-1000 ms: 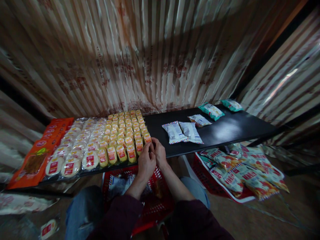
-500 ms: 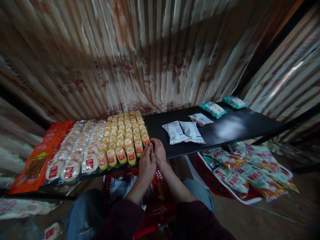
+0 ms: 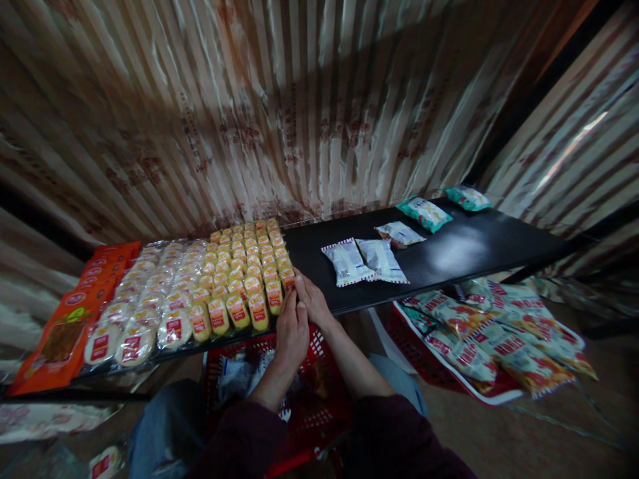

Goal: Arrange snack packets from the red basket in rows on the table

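Note:
My left hand (image 3: pixel 292 330) and my right hand (image 3: pixel 313 301) meet at the front edge of a black shelf (image 3: pixel 449 256). Both rest against the right end of several rows of small yellow snack packets (image 3: pixel 244 273). The right hand's fingers lie stretched along the side of the nearest yellow packets. The left hand's fingers point up beside them, touching the front corner packet. Neither hand holds anything that I can see.
Round white packets (image 3: pixel 150 293) and orange packs (image 3: pixel 74 313) lie left of the yellow rows. Two white packets (image 3: pixel 364 261) and green ones (image 3: pixel 424 213) lie further right. A red basket (image 3: pixel 319 392) sits between my knees. More snack bags (image 3: pixel 499 339) are piled low at the right.
Both hands have slid slightly forward and left along the yellow packets' edge, and their fingers have straightened from a curled pose. The view has tilted a little.

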`<act>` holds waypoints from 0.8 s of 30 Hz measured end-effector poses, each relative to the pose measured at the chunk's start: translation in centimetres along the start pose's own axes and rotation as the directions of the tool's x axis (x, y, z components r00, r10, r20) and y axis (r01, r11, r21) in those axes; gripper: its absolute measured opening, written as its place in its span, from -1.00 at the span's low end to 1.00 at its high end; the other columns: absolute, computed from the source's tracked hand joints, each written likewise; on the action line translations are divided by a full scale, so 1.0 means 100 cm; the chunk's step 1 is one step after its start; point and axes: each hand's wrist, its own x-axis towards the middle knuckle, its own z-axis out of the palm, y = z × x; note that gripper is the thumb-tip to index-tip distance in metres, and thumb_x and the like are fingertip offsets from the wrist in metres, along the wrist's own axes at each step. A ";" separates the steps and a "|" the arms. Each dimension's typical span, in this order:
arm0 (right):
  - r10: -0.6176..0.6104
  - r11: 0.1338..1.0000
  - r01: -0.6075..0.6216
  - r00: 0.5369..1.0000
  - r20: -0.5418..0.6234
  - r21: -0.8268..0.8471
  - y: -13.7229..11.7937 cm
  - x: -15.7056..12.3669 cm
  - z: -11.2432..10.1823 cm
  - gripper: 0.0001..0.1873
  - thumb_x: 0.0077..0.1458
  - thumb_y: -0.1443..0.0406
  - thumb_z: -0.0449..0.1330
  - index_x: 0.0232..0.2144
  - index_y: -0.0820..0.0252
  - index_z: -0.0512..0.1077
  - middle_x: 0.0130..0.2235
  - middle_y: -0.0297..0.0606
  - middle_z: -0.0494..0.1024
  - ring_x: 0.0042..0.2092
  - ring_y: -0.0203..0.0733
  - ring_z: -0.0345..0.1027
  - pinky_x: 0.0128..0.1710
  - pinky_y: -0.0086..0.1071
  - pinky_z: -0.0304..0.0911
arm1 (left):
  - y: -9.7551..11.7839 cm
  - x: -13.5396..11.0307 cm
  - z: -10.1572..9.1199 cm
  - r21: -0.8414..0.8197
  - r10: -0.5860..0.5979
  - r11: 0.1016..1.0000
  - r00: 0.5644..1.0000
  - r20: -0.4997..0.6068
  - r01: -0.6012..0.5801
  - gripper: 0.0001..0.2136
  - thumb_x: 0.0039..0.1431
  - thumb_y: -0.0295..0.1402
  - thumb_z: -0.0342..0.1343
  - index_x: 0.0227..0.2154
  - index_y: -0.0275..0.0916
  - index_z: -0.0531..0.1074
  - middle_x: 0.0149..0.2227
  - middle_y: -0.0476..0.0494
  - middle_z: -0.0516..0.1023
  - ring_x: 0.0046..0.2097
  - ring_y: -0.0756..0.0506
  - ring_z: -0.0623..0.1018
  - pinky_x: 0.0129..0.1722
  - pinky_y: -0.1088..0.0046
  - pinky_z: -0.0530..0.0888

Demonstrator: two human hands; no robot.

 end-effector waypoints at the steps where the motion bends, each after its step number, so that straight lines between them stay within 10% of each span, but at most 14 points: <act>1: 0.008 1.000 -0.008 1.000 -0.020 0.021 0.000 0.000 0.000 -0.28 0.18 -0.15 -0.17 0.13 0.17 0.33 0.18 -0.15 0.35 0.24 -0.08 0.16 0.27 -0.13 -0.01 | -0.001 -0.001 0.000 0.006 0.003 1.000 1.000 -0.005 -0.003 -0.57 0.23 -0.32 -0.15 0.11 -0.34 0.33 0.20 -0.28 0.33 0.25 -0.15 0.27 0.29 0.29 0.11; 6: 0.081 0.977 -0.061 0.993 -0.089 0.203 -0.001 0.008 0.001 -0.19 0.11 -0.22 -0.14 0.17 0.20 0.28 0.24 -0.14 0.26 0.29 -0.11 0.04 0.32 -0.18 -0.13 | -0.006 -0.005 0.001 0.199 0.200 0.961 0.980 -0.015 -0.193 -0.57 0.26 -0.40 -0.23 0.13 -0.34 0.29 0.20 -0.27 0.32 0.25 -0.10 0.27 0.26 0.24 0.20; 11: 0.151 0.928 -0.131 0.988 -0.031 0.348 0.002 0.027 0.004 -0.08 0.05 -0.28 -0.18 0.21 0.22 0.21 0.28 -0.19 0.18 0.32 -0.13 -0.05 0.34 -0.22 -0.19 | -0.005 -0.001 -0.009 0.570 0.418 0.716 0.902 0.113 -0.403 -0.57 0.17 -0.54 -0.19 0.08 -0.46 0.34 0.20 -0.35 0.31 0.32 -0.19 0.13 0.28 0.11 0.17; 16: 0.189 0.893 -0.175 0.982 0.006 0.414 0.005 0.045 0.007 -0.11 0.06 -0.28 -0.17 0.22 0.15 0.19 0.30 -0.27 0.12 0.34 -0.15 -0.11 0.34 -0.24 -0.23 | -0.006 0.007 -0.018 0.735 0.415 0.527 0.884 0.215 -0.427 -0.53 0.14 -0.50 -0.09 0.13 -0.44 0.28 0.27 -0.32 0.19 0.35 -0.25 0.01 0.30 -0.03 0.04; 24: 0.211 0.863 -0.218 0.975 0.067 0.455 -0.001 0.047 0.019 -0.25 0.11 -0.22 -0.12 0.16 0.04 0.29 0.22 -0.34 0.29 0.30 -0.11 0.03 0.31 -0.20 -0.13 | -0.015 0.011 -0.018 0.767 0.364 0.490 0.897 0.252 -0.414 -0.55 0.13 -0.53 -0.12 0.10 -0.42 0.33 0.28 -0.33 0.15 0.34 -0.23 0.03 0.30 -0.07 0.00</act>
